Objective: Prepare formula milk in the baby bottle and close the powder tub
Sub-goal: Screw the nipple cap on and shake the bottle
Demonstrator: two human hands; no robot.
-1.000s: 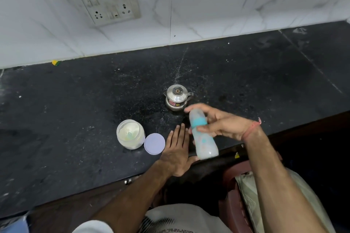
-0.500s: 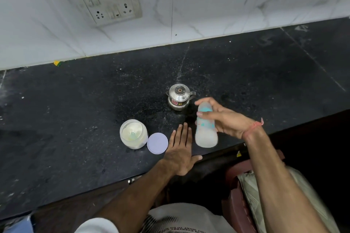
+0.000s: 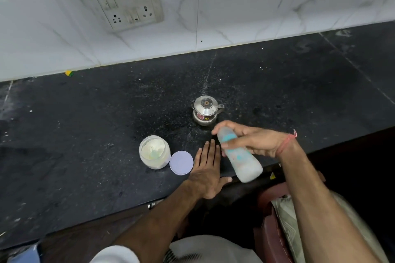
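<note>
The right hand [image 3: 254,141] gripped the tilted, motion-blurred baby bottle [image 3: 239,156] above the counter [image 3: 85,113] edge. The left hand [image 3: 206,170] lay flat, fingers straight, on the counter. At its nine o'clock sat the loose lid [image 3: 181,162], touching the open powder tub [image 3: 154,152].

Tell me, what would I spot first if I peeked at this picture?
Probably the baby bottle, cloudy white with blue marks, tilted in the right hand above the near edge of the black counter. Just left of it the left hand lies flat on the counter, beside a round lilac lid and the open powder tub. Behind the bottle stands a small shiny steel pot.
</note>
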